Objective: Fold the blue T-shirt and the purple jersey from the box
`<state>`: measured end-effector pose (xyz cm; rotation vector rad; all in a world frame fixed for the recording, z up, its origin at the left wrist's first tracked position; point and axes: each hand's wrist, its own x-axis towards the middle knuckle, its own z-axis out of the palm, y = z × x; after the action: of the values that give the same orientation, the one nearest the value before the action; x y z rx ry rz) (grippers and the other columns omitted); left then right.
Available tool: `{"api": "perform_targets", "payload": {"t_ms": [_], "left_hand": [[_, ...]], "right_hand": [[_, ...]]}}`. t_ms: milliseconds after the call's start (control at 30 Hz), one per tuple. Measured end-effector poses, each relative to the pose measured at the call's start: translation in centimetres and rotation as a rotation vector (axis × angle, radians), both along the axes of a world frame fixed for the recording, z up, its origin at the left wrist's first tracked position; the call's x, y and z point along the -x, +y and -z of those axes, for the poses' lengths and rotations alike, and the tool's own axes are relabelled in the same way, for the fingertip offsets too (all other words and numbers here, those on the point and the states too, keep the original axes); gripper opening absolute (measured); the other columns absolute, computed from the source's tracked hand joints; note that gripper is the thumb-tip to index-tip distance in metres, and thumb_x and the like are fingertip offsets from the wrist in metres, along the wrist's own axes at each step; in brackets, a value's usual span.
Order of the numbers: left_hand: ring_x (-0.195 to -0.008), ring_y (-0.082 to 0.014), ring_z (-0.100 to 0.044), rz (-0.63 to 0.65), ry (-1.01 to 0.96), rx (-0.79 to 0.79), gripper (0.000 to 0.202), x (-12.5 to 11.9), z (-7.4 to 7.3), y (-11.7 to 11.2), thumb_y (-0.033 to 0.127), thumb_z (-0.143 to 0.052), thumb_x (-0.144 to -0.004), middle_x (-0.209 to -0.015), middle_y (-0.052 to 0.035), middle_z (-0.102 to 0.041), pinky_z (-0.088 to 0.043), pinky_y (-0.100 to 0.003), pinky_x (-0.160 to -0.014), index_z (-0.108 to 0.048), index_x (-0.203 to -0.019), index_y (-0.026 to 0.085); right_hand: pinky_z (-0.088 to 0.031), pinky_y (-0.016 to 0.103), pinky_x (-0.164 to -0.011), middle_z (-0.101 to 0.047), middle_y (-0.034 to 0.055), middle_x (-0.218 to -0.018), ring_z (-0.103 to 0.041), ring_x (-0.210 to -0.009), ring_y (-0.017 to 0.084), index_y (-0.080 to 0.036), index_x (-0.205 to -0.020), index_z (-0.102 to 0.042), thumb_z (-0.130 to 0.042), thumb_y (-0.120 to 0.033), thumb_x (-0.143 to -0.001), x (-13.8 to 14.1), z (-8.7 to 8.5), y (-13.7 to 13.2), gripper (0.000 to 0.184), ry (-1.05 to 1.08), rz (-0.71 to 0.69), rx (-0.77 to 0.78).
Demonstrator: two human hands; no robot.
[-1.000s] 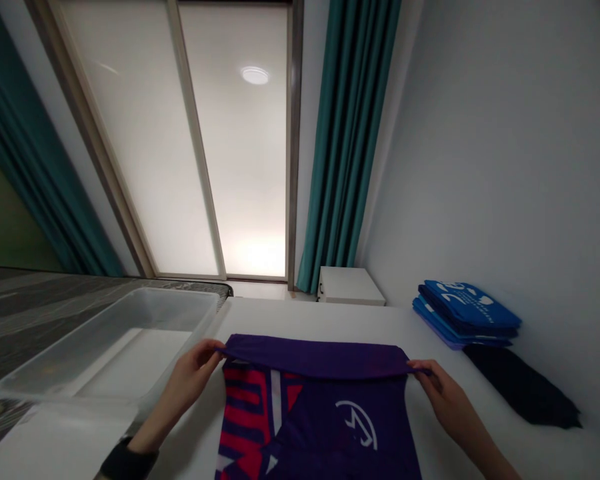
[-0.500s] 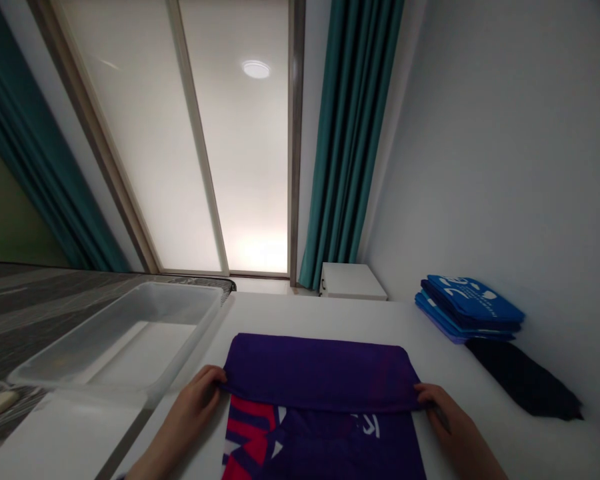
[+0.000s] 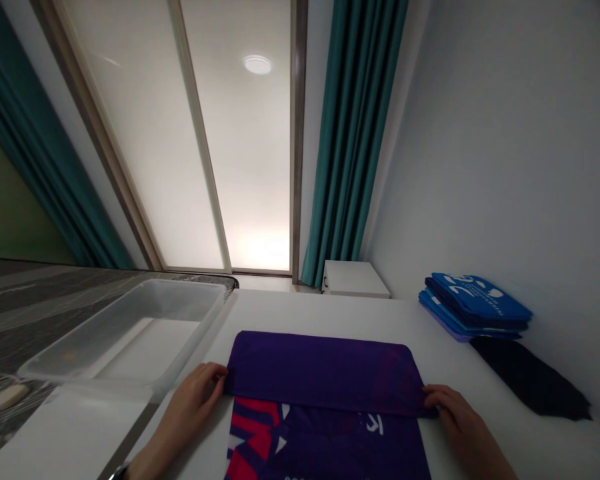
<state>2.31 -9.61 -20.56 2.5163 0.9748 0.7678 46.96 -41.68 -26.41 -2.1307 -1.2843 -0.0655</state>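
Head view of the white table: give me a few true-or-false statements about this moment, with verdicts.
The left hand touches the near edge of the folded-over part of the purple garment. True.

The right hand holds the stack of folded blue items. False: it is at the right end of the fold on the purple garment.

The dark cloth lies on top of the stack of folded blue items. False: it lies beside the stack on the white table.

The clear plastic bin sits left of the white table. True.
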Motion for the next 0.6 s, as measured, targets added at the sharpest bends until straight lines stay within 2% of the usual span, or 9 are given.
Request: {"api": "perform_targets", "payload": {"t_ms": [67, 133, 267, 367, 433, 600], "left_hand": [[-0.094, -0.0245, -0.066, 0.007, 0.024, -0.102, 0.026, -0.6, 0.1, 0.5, 0.038, -0.044, -0.092, -0.101, -0.0076, -0.070, -0.054, -0.035, -0.083, -0.066, -0.098, 0.024], [-0.107, -0.0263, -0.063, 0.025, 0.070, -0.210, 0.033, -1.7, 0.1, 0.7, 0.035, -0.043, -0.092, -0.117, -0.0097, -0.067, -0.051, -0.039, -0.094, -0.064, -0.114, 0.022], [-0.133, -0.0274, -0.046, 0.136, 0.218, -0.345, 0.051, -5.8, 0.1, 0.2, 0.034, -0.041, -0.096, -0.146, -0.0113, -0.049, -0.038, -0.045, -0.110, -0.044, -0.143, 0.018], [-0.141, -0.0259, -0.036, 0.225, 0.299, -0.398, 0.057, -9.2, 0.2, -0.8, 0.039, -0.040, -0.098, -0.155, -0.0094, -0.036, -0.031, -0.044, -0.115, -0.032, -0.150, 0.019], [-0.143, -0.0247, -0.032, 0.266, 0.341, -0.400, 0.058, -10.9, 0.4, -1.2, 0.044, -0.037, -0.099, -0.157, -0.0084, -0.032, -0.028, -0.044, -0.117, -0.030, -0.152, 0.020], [-0.143, -0.0251, -0.031, 0.268, 0.404, -0.304, 0.061, -12.8, 1.6, -1.1, 0.054, -0.030, -0.100, -0.155, -0.0091, -0.035, -0.028, -0.045, -0.116, -0.036, -0.150, 0.019]], "right_hand": [[-0.052, 0.045, -0.091, -0.071, 0.0094, -0.101, -0.066, -0.098, 0.026, -0.025, -0.085, -0.068, -0.037, -0.029, -0.083, 0.0, 0.0, 0.5, 0.031, -0.057, 0.046, -0.019], [-0.048, 0.047, -0.096, -0.070, 0.0110, -0.107, -0.064, -0.104, 0.027, -0.022, -0.101, -0.067, -0.035, -0.030, -0.086, 0.6, -0.4, 1.7, 0.037, -0.134, 0.077, -0.040], [-0.037, 0.046, -0.110, -0.061, 0.0123, -0.132, -0.054, -0.125, 0.025, -0.017, -0.129, -0.058, -0.027, -0.033, -0.095, 3.7, -1.9, 6.1, 0.049, -0.247, 0.028, 0.032], [-0.031, 0.044, -0.115, -0.044, 0.0100, -0.149, -0.039, -0.138, 0.023, -0.014, -0.144, -0.043, -0.026, -0.038, -0.098, 7.0, -3.1, 10.1, 0.055, -0.263, -0.108, 0.173], [-0.025, 0.044, -0.118, -0.034, 0.0088, -0.155, -0.030, -0.143, 0.022, -0.012, -0.149, -0.035, -0.026, -0.044, -0.099, 8.8, -3.8, 12.3, 0.060, -0.255, -0.180, 0.275], [-0.015, 0.045, -0.120, -0.023, 0.0064, -0.158, -0.018, -0.147, 0.021, -0.011, -0.152, -0.027, -0.022, -0.046, -0.100, 10.5, -4.6, 15.2, 0.063, -0.191, -0.213, 0.473]]}}
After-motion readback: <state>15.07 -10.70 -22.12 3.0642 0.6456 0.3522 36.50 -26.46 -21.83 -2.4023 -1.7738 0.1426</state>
